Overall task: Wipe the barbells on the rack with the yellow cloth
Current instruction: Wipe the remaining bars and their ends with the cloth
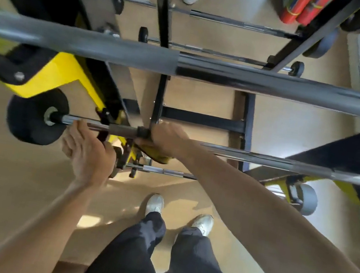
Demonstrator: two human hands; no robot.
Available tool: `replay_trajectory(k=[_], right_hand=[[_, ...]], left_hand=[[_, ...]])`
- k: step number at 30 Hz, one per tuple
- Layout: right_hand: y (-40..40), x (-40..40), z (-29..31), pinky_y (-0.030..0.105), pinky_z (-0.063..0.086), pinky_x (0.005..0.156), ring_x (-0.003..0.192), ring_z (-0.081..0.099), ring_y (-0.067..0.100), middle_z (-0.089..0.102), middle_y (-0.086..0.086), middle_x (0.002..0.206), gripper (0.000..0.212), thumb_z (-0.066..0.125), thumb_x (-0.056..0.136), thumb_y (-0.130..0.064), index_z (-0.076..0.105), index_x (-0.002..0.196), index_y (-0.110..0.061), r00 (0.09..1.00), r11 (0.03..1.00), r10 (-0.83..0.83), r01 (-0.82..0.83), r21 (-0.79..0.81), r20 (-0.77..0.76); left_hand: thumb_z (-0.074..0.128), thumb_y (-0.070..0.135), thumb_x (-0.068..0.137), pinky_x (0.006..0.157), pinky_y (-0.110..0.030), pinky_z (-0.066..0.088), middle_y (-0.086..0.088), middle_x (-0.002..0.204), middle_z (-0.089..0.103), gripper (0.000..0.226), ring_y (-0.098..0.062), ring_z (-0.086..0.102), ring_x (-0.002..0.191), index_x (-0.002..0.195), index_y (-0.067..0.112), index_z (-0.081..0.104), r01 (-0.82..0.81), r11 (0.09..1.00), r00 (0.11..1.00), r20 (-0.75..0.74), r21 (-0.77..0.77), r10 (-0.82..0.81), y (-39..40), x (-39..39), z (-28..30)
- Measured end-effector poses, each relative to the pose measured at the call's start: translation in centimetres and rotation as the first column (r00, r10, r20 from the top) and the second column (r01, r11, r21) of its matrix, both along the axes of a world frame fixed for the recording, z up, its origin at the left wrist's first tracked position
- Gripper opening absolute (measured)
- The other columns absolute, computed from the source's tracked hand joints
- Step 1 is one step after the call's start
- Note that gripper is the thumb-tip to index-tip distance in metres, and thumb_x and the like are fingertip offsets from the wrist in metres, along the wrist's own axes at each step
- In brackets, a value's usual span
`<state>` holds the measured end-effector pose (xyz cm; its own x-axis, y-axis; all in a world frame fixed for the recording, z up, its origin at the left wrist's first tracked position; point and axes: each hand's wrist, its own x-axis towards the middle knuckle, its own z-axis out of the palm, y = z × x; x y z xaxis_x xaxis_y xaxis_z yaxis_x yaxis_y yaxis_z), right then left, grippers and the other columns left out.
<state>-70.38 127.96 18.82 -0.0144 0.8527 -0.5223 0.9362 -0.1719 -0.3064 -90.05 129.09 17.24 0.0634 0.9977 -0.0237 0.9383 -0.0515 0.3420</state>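
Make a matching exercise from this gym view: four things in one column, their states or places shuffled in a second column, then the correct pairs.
Column 1
1. right hand
2. left hand
3. yellow cloth
4. thick bar

Column 2
A. crosses the whole view, nearest the camera
B. open, palm beside the left end of the barbell
C. bunched under a hand, hanging below the bar
D. closed over the barbell

Pairs: 1-D, 2-B, 3-C, 4-A

Right hand (pixel 168 140) clenched; left hand (pixel 89 153) open-palmed.
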Motion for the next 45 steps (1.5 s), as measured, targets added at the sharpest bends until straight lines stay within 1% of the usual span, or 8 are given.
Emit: replay_trajectory(k=[4,11,16,21,30,34,38,45], right_hand=[[4.6,-7.2,0.5,0.031,0.046,0.061,0.077,0.061,0.024,0.059,0.002,0.082,0.058,0.04,0.091,-0.073,0.062,0.094,-0.019,0.993,0.998,-0.035,0.041,0.056,-0.113],[2.3,-5.5,-0.5,0.036,0.055,0.07,0.08,0.062,0.019,0.059,0.001,0.091,0.038,0.044,0.101,-0.049,0.05,0.118,-0.016,0.996,0.985,0.086,-0.088,0.149,0.017],[-3.5,4.1,0.6,0.036,0.057,0.077,0.074,0.062,0.015,0.064,-0.003,0.086,0.035,0.048,0.098,-0.051,0.052,0.11,-0.019,0.992,0.996,0.081,-0.078,-0.038,0.093],[-0.9,1.9,-0.2,0.031,0.058,0.074,0.071,0.063,0.015,0.065,-0.001,0.083,0.059,0.038,0.091,-0.071,0.059,0.114,-0.02,0.99,0.99,0.08,-0.065,-0.124,0.12],[3.5,-7.8,-2.0,0.029,0.044,0.06,0.066,0.053,0.012,0.057,-0.002,0.086,0.045,0.045,0.095,-0.062,0.054,0.108,-0.02,0.999,0.981,-0.017,0.026,0.192,-0.046],[-1.6,-0.9,-1.1,0.031,0.053,0.068,0.073,0.059,0.014,0.06,-0.005,0.086,0.034,0.051,0.095,-0.055,0.048,0.108,-0.024,0.999,0.994,-0.013,0.009,0.112,0.038],[-5.3,5.1,1.2,0.03,0.051,0.067,0.069,0.058,0.014,0.061,-0.003,0.081,0.055,0.034,0.09,-0.075,0.05,0.098,-0.022,0.99,0.997,-0.042,0.051,-0.06,0.135],[-0.1,-0.5,0.4,0.026,0.048,0.068,0.068,0.054,0.011,0.056,-0.003,0.077,0.047,0.047,0.095,-0.057,0.06,0.11,-0.014,0.989,0.998,0.034,-0.026,-0.056,0.141]], left_hand=[[0.048,0.032,0.099,0.114,-0.047,0.027,-0.027,0.148,0.026,0.068,-0.04,0.033,0.133,0.146,-0.01,0.024,0.121,0.991,0.99,-0.063,-0.058,-0.125,0.5,-2.1,-0.7],[0.043,0.035,0.101,0.116,-0.052,0.026,-0.034,0.153,0.017,0.067,-0.046,0.024,0.141,0.145,-0.01,0.022,0.155,0.985,0.977,-0.134,-0.075,-0.164,0.9,-3.5,-1.2],[0.037,0.038,0.102,0.122,-0.048,0.011,-0.031,0.159,0.004,0.072,-0.041,0.004,0.149,0.152,-0.007,0.011,0.148,0.983,0.985,-0.071,-0.113,-0.156,0.9,-3.7,-1.8],[0.041,0.031,0.102,0.123,-0.046,0.007,-0.029,0.16,-0.003,0.073,-0.038,-0.006,0.15,0.152,-0.009,0.006,0.126,0.985,0.992,0.011,-0.121,-0.126,0.9,-3.4,-2.1],[0.043,0.031,0.102,0.12,-0.043,0.009,-0.023,0.162,-0.004,0.072,-0.034,-0.003,0.151,0.154,-0.003,0.007,0.061,0.992,0.998,-0.021,-0.109,-0.064,0.9,-3.4,-2.3],[0.04,0.036,0.102,0.119,-0.045,0.01,-0.022,0.162,-0.003,0.073,-0.034,-0.001,0.151,0.154,-0.002,0.006,0.092,0.991,0.996,-0.012,-0.095,-0.094,0.6,-3.4,-2.2],[0.041,0.033,0.102,0.119,-0.044,0.012,-0.021,0.163,-0.005,0.072,-0.032,-0.002,0.151,0.155,0.0,0.003,0.066,0.994,0.998,0.024,-0.084,-0.064,0.3,-3.0,-2.2],[0.043,0.027,0.102,0.118,-0.035,0.002,-0.024,0.162,-0.006,0.071,-0.034,-0.006,0.151,0.154,-0.004,0.005,0.07,0.994,0.996,0.063,-0.084,-0.065,0.6,-3.0,-2.6]])
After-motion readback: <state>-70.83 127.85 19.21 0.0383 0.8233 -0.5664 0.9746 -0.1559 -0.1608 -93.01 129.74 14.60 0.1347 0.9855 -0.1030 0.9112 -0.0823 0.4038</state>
